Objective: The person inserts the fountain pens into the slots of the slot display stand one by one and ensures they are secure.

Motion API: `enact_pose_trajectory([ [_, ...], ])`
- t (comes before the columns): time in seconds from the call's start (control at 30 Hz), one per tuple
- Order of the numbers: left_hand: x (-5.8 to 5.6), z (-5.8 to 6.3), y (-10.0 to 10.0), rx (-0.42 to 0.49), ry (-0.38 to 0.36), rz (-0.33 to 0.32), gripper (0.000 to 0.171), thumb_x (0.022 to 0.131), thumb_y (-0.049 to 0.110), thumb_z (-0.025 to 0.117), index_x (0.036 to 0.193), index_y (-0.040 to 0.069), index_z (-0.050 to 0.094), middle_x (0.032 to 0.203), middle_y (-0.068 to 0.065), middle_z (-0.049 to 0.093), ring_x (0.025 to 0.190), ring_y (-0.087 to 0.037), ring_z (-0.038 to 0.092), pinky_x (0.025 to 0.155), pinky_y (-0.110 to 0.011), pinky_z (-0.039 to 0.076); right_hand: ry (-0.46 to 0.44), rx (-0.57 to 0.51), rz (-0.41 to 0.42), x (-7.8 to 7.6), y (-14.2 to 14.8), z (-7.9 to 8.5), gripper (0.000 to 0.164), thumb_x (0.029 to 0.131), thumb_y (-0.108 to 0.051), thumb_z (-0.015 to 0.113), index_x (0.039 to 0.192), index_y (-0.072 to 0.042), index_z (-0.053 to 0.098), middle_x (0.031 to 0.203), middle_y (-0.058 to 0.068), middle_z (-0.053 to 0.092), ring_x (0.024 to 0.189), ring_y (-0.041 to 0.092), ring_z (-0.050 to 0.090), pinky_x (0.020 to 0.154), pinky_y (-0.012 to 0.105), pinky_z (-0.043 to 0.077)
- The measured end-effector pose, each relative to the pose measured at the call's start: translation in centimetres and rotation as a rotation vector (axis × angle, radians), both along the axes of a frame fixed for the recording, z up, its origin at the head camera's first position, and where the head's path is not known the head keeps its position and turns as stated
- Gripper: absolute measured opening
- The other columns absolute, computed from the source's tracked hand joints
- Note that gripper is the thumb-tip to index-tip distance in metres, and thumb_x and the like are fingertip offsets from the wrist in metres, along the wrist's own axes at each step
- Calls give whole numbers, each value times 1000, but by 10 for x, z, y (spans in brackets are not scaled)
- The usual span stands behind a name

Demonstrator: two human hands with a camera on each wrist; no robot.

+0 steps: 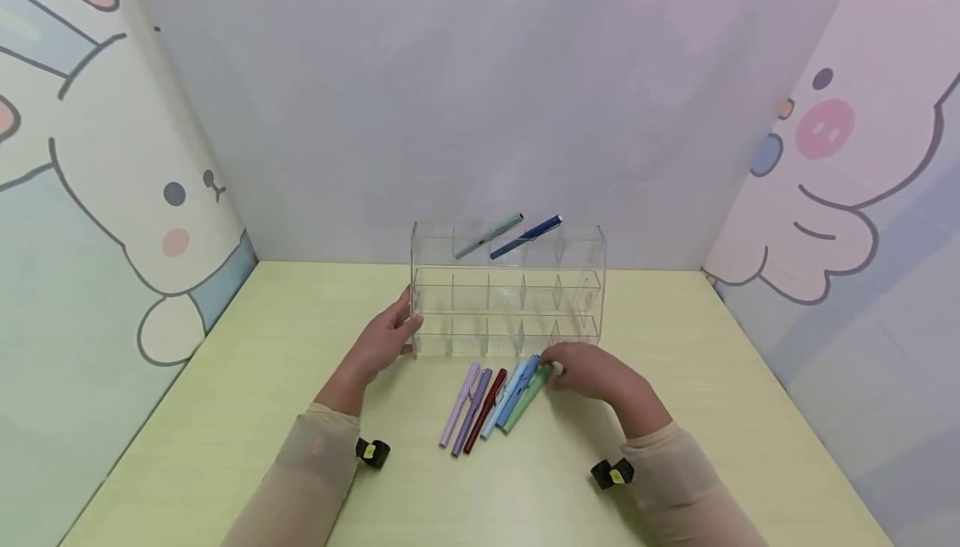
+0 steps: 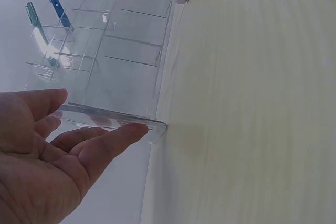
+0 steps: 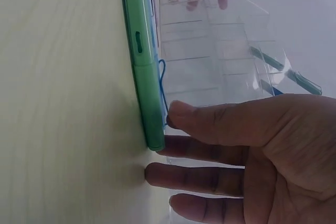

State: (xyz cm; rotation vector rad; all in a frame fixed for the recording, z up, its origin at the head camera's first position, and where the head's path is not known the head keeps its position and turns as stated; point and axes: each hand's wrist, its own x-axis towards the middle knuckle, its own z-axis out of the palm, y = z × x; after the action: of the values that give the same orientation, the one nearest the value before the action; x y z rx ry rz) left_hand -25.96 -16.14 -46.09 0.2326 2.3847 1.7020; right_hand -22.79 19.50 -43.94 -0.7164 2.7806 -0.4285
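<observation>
A clear acrylic pen rack [image 1: 506, 301] with tiered compartments stands at the back of the table. My left hand [image 1: 386, 338] rests against its left side; in the left wrist view, its fingers [image 2: 113, 148] are extended along the side panel. In front of the rack lies a row of pens: light purple [image 1: 459, 405], purple [image 1: 472, 412], dark red [image 1: 486, 410], light blue [image 1: 504, 399], blue [image 1: 519, 390] and green [image 1: 528, 398]. My right hand [image 1: 596, 373] is at the far ends of the blue and green pens, thumb and fingers spread loosely around those ends.
Two pens lean in the rack's top tier, one grey-green [image 1: 489, 236] and one dark blue [image 1: 527, 237]. Behind the rack rises a plain grey wall [image 1: 480, 97]. Side panels with cartoon animals [image 1: 150, 222] border the pale wooden table [image 1: 300, 297].
</observation>
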Motion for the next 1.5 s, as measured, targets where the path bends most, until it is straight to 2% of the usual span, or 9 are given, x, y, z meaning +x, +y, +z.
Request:
enact_pose_trajectory([
  [0.23, 0, 0, 1, -7, 6, -3, 65, 104, 35, 48, 155, 44, 9, 162, -9, 26, 140, -34, 39, 96, -49, 53, 13, 52, 3, 2, -1, -11, 21, 82, -8, 79, 101, -15, 72, 96, -3, 61, 84, 12, 56, 82, 36, 53],
  [0.37, 0, 0, 1, -10, 8, -3, 64, 105, 35, 48, 155, 44, 9, 162, -8, 27, 140, -34, 40, 96, -49, 53, 28, 62, 29, 2, 0, -15, 18, 81, -8, 79, 90, -19, 69, 87, -4, 55, 74, 12, 50, 71, 33, 50],
  [0.53, 1, 1, 1, -5, 7, -4, 65, 105, 34, 48, 156, 42, 8, 162, -8, 25, 141, -34, 39, 96, -49, 53, 36, 81, 69, 3, 3, -9, 20, 81, -9, 79, 82, -21, 64, 83, -4, 52, 72, 12, 47, 66, 30, 46],
  [0.63, 1, 2, 1, -2, 6, -2, 66, 104, 34, 48, 156, 41, 9, 162, -8, 25, 141, -33, 39, 97, -49, 53, -22, 60, 52, 4, 7, -2, 21, 82, -8, 77, 82, -23, 62, 83, -5, 55, 73, 13, 48, 66, 30, 45],
  [0.8, 1, 3, 1, -4, 5, 0, 66, 104, 34, 48, 156, 41, 9, 162, -8, 25, 140, -34, 39, 96, -49, 53, -187, -38, 14, 2, 17, 8, 24, 83, -5, 73, 84, -25, 61, 81, -5, 60, 72, 14, 53, 62, 31, 46],
  [1.07, 1, 2, 0, -7, 4, -1, 65, 105, 32, 48, 156, 42, 8, 162, -8, 26, 140, -35, 39, 96, -48, 54, -400, -328, 83, -2, 30, 18, 9, 91, -7, 66, 93, -14, 61, 86, 9, 70, 76, 26, 68, 67, 40, 58],
  [1.27, 1, 1, -1, -10, 11, -3, 66, 104, 37, 49, 155, 43, 9, 162, -6, 26, 140, -34, 40, 96, -48, 54, -454, -493, 113, -1, 33, 24, 8, 95, -9, 63, 103, -9, 62, 97, 18, 70, 86, 33, 70, 75, 35, 60],
  [1.4, 1, 0, -1, -20, 17, 0, 65, 103, 41, 49, 154, 47, 10, 162, -5, 27, 140, -35, 40, 96, -48, 54, -488, -543, 95, -1, 33, 26, 10, 96, -12, 64, 103, -5, 63, 97, 16, 70, 91, 37, 69, 78, 35, 61],
  [1.5, 1, 0, -1, -15, 18, 0, 64, 104, 38, 48, 154, 46, 9, 162, -7, 26, 140, -36, 39, 95, -48, 54, -474, -551, 90, -2, 33, 25, 10, 97, -15, 63, 102, -6, 63, 96, 14, 71, 92, 42, 68, 78, 38, 61],
])
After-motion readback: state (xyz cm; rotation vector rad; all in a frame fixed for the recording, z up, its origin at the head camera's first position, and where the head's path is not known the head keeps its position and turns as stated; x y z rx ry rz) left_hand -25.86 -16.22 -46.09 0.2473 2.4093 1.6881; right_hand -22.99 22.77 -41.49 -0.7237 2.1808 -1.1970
